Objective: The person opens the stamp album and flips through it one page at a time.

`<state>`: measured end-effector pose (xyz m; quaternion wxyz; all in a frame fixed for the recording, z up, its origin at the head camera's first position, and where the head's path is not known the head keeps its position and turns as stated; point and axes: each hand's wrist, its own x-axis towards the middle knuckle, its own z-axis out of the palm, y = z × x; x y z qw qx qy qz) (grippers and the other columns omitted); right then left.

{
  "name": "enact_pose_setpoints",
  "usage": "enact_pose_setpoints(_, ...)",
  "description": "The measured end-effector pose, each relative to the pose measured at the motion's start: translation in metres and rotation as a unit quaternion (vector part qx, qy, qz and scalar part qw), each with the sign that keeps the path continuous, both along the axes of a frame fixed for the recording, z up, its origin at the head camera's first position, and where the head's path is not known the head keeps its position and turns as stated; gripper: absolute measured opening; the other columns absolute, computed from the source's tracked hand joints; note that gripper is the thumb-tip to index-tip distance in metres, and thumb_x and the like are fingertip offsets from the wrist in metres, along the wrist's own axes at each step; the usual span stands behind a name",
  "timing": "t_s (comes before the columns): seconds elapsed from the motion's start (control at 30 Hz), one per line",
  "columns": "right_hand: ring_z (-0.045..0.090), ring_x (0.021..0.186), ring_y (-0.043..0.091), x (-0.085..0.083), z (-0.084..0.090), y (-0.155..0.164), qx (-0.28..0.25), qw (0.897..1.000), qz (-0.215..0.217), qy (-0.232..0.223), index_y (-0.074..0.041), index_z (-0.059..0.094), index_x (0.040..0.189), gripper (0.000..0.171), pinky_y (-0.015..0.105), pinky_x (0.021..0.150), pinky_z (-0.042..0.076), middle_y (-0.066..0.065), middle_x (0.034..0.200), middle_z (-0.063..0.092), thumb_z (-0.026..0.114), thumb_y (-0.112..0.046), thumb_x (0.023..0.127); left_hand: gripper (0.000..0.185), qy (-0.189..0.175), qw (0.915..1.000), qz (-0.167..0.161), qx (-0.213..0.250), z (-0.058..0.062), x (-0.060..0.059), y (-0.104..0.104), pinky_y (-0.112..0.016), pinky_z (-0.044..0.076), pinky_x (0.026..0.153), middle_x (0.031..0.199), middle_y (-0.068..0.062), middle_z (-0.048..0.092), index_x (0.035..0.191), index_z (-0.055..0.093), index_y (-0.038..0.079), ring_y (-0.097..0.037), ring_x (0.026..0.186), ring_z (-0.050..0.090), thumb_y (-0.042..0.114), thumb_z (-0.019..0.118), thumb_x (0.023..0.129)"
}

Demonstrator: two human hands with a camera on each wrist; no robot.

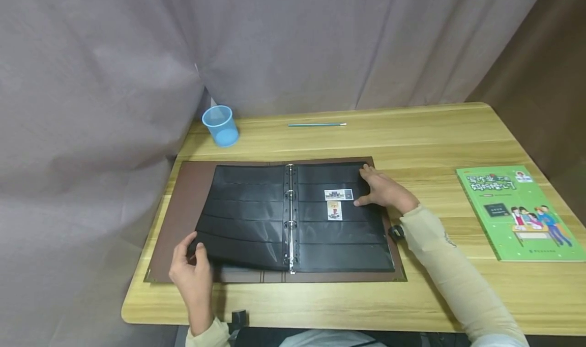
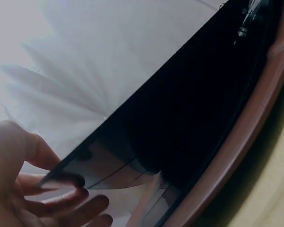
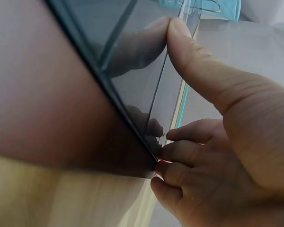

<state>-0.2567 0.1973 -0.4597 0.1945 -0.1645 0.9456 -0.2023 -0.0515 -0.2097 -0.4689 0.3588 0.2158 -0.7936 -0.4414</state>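
Note:
A ring-bound stamp album (image 1: pixel 180 194) with a brown cover lies spread on the table, its black pocket pages on both sides of the metal rings (image 1: pixel 290 214). My left hand (image 1: pixel 192 276) pinches the lower outer corner of the left page (image 1: pixel 242 220), which is lifted slightly; the left wrist view has its edge between thumb and fingers. On the right page (image 1: pixel 343 255) sit two stamps, a wide one (image 1: pixel 339 195) above an upright one (image 1: pixel 334 210). My right hand (image 1: pixel 386 188) rests at that page's upper outer edge, thumb on the surface, fingertips along the border.
A blue translucent cup (image 1: pixel 221 126) stands at the back left of the wooden table (image 1: pixel 426 138). Behind the album lies a blue pencil (image 1: pixel 317 124). A green book (image 1: pixel 522 214) with cartoon figures lies on the right. Grey curtain (image 1: pixel 293 47) hangs behind.

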Motion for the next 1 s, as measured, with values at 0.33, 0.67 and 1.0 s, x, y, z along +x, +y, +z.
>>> enact_pose_setpoints(0.33,0.005,0.150,0.047,0.000,0.008,0.001,0.011,1.000,0.008,-0.001,0.015,0.021,0.153,0.100,0.058,0.119,0.012,0.035,0.161,0.005,0.081,-0.029,0.086,0.023,-0.044,0.9990,0.006,-0.008,-0.003,-0.001,0.005,-0.039,0.049,0.094,0.120,-0.025,0.065,0.110,0.071,-0.010,-0.042,0.113,0.060,-0.007,0.062,0.089)
enact_pose_setpoints(0.67,0.011,0.149,0.049,0.005,0.007,0.000,-0.003,1.000,0.020,0.020,0.013,0.021,0.154,0.098,0.058,0.119,0.014,0.033,0.161,0.013,0.080,-0.029,0.088,0.046,-0.144,0.9838,-0.093,-0.054,-0.007,-0.005,0.010,-0.069,0.025,0.105,0.141,-0.034,0.048,0.128,0.060,-0.009,-0.054,0.132,0.038,0.005,0.072,0.086)
enact_pose_setpoints(1.0,0.038,0.137,0.051,0.013,0.001,-0.009,-0.030,0.998,-0.030,0.055,0.016,0.032,0.149,0.094,0.059,0.112,0.033,0.038,0.149,0.037,0.087,-0.017,0.080,0.083,-0.313,0.9199,-0.202,-0.123,-0.008,-0.010,0.016,-0.083,-0.003,0.103,0.160,-0.036,0.016,0.153,0.042,0.006,-0.062,0.144,0.005,0.033,0.082,0.085)
